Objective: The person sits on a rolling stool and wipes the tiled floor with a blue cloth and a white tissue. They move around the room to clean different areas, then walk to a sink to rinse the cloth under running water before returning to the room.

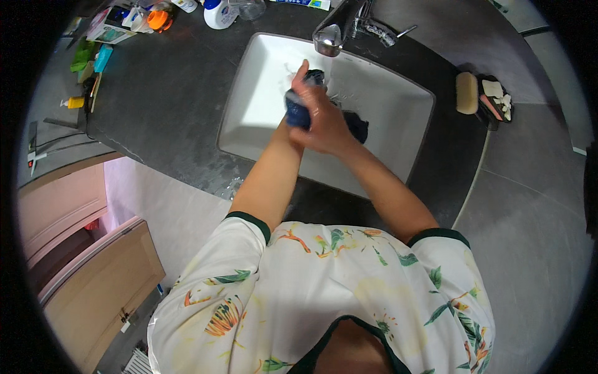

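Note:
Over the white sink basin [390,112], my right hand [322,119] is closed around a wet, dark blue cloth [297,112]. Part of the cloth, darker, shows above my fingers. My left forearm reaches up to this same cloth. The left hand itself is mostly hidden behind the cloth and my right hand, so its grip is unclear. A second dark piece of fabric [357,127] lies in the basin, just right of my right wrist. Small splashes of water show around the hands. The chrome faucet [329,39] extends over the basin's far edge.
A dark countertop [168,93] surrounds the sink. Along its far left stand a white bottle with a blue cap [220,14], an orange-capped container [160,21] and a box [110,30]. A sponge [467,93] and a soap holder [497,100] are at right. A wooden cabinet door [105,290] is at lower left.

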{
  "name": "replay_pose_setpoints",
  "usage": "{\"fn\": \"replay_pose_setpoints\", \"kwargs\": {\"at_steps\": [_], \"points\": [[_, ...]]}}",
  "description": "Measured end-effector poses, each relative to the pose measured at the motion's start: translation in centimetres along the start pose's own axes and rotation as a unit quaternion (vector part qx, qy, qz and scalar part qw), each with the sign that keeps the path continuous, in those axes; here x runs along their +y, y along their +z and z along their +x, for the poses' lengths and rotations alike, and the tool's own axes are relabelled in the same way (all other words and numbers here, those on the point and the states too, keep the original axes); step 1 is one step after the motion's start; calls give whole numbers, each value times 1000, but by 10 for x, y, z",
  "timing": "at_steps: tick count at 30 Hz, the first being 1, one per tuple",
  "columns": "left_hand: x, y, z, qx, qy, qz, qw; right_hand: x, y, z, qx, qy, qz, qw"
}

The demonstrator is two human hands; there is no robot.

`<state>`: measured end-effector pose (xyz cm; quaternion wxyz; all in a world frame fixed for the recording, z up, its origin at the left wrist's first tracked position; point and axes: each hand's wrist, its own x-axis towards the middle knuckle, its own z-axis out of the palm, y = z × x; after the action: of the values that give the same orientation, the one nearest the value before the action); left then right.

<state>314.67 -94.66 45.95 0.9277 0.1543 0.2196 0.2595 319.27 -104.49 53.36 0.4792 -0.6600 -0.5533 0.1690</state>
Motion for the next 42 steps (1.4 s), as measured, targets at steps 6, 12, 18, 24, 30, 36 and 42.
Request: {"fn": "replay_pose_setpoints", "kwargs": {"at_steps": [6, 12, 18, 24, 30, 36, 42], "points": [[-36, 15, 9, 141, -31, 37, 989, 102, -8, 41, 163, 249, -27, 954], [11, 3, 5, -8, -64, -64, 996, 43, 14, 15, 75, 7, -52, 996], [-15, 25, 4, 157, -49, 93, 982, 96, -4, 62, 79, 472, 125, 869], [17, -4, 16, 29, -190, -427, 884, 43, 10, 34, 117, 58, -80, 988], [-9, 32, 11, 146, -26, 154, 977, 98, 6, 56, 134, 325, -48, 935], [17, -26, 23, -218, -119, -172, 953, 57, 21, 38, 102, 50, -64, 991], [-2, 14, 17, 104, -55, 51, 992, 73, -4, 61, 138, 395, 156, 895]]}}
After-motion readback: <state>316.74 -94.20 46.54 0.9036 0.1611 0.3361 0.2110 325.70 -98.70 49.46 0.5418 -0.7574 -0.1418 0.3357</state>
